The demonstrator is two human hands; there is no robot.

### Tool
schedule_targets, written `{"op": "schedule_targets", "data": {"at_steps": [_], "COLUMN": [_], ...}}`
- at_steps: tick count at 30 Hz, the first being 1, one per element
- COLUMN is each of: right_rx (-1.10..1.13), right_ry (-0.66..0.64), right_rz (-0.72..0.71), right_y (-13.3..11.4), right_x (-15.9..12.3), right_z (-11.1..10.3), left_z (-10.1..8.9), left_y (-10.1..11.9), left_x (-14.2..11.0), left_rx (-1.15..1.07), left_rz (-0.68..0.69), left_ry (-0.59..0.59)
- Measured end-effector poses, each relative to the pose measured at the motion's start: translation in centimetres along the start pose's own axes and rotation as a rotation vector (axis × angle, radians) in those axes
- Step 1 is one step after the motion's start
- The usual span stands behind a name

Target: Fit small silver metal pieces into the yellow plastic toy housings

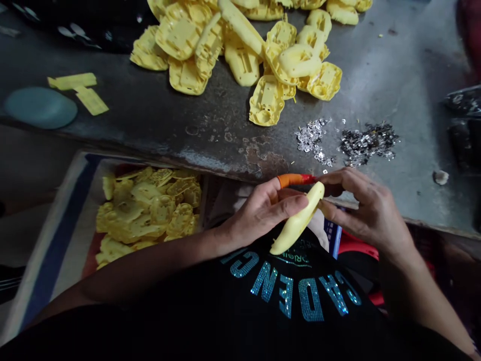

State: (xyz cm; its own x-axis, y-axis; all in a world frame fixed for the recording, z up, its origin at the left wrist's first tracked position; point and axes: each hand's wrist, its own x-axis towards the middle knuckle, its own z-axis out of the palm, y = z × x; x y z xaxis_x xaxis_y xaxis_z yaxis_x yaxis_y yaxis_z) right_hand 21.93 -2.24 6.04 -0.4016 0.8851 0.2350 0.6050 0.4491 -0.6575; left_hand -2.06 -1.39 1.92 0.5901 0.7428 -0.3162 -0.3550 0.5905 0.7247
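Observation:
My left hand is closed on a yellow plastic shell, thumb pressed on its near side. An orange and red cover wraps one finger of that hand. The shell is held tilted on edge in front of my chest, its inner side turned away from view. At its upper end, my right hand is closed with thumb and forefinger pinched together; whatever they hold there is too small or hidden. Just beyond the hands lie a pile of shiny small metal plates and a darker pile of small metal parts.
Many yellow plastic shells are heaped at the table's back. Left on the table are a grey-green oval piece and yellow strips. More yellow parts fill a container below the table edge. A whitish lump lies right.

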Motion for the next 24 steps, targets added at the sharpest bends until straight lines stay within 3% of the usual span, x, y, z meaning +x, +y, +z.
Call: {"op": "schedule_targets", "data": {"at_steps": [6, 10, 16, 20, 22, 24], "right_rx": [-0.017, -0.045, 0.014, 0.426, 0.733, 0.987], "right_ry": [0.244, 0.379, 0.472, 0.468, 0.441, 0.372], "right_rz": [-0.018, -0.053, -0.008, 0.233, 0.399, 0.526], "right_y": [-0.2, 0.3, 0.9, 1.5, 1.7, 1.6], "right_x": [-1.8, -2.8, -3.6, -3.7, -3.5, -2.9], "right_z": [2.4, 3.6, 4.1, 4.7, 5.7, 7.1], "left_z": [-1.0, -0.8, -1.1, -2.5, -3.5, -4.3], "left_y": [1.3, 1.8, 1.5, 2.5, 2.6, 2.3], "left_x": [-2.0, -1.9, -0.7, -1.2, -1.6, -1.8], "left_rx": [0.34, 0.6, 0.644, 0.53, 0.48, 0.311], "left_rz": [0.07, 0.192, 0.206, 0.15, 0.173, 0.104], "left_ry": [-0.132, -0.116, -0.164, -0.267, -0.185, -0.124]}}
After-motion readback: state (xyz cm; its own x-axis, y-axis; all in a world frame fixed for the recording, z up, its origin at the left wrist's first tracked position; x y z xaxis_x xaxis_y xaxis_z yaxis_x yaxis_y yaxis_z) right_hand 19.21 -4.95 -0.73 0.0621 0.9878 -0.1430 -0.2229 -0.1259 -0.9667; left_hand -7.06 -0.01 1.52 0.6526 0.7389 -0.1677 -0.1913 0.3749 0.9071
